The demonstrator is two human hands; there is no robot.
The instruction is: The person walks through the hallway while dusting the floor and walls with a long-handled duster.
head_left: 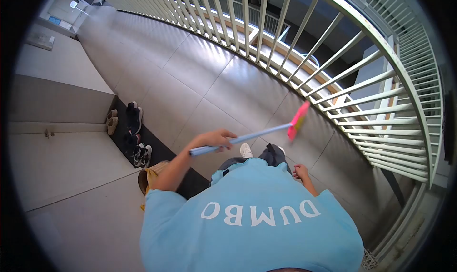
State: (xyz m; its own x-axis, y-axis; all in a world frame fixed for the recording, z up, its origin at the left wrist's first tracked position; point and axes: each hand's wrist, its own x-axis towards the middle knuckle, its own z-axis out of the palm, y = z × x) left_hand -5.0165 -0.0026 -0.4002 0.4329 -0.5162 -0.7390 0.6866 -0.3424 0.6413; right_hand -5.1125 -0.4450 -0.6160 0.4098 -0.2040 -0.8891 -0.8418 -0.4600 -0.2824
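Note:
My left hand (pixel 216 139) is wrapped around the pale blue handle (pixel 259 132) of a long-handled cleaning tool, near its end. The tool slants away to the right, toward the railing. Its crosswise head (pixel 298 121) is bright pink with a yellow-green patch. Blur hides whether the head carries bristles or a pad, and I cannot tell whether it touches the floor. My right hand (pixel 301 171) hangs beside my body, fingers loosely curled, with no object visible in it.
A curved cream railing (pixel 342 74) runs along the right of the grey tiled floor (pixel 190 77). On the left stands a white cabinet (pixel 62 162). Several shoes (pixel 135 119) sit on a dark mat (pixel 164 153), beside a brown and yellow item (pixel 147 179) near my left elbow.

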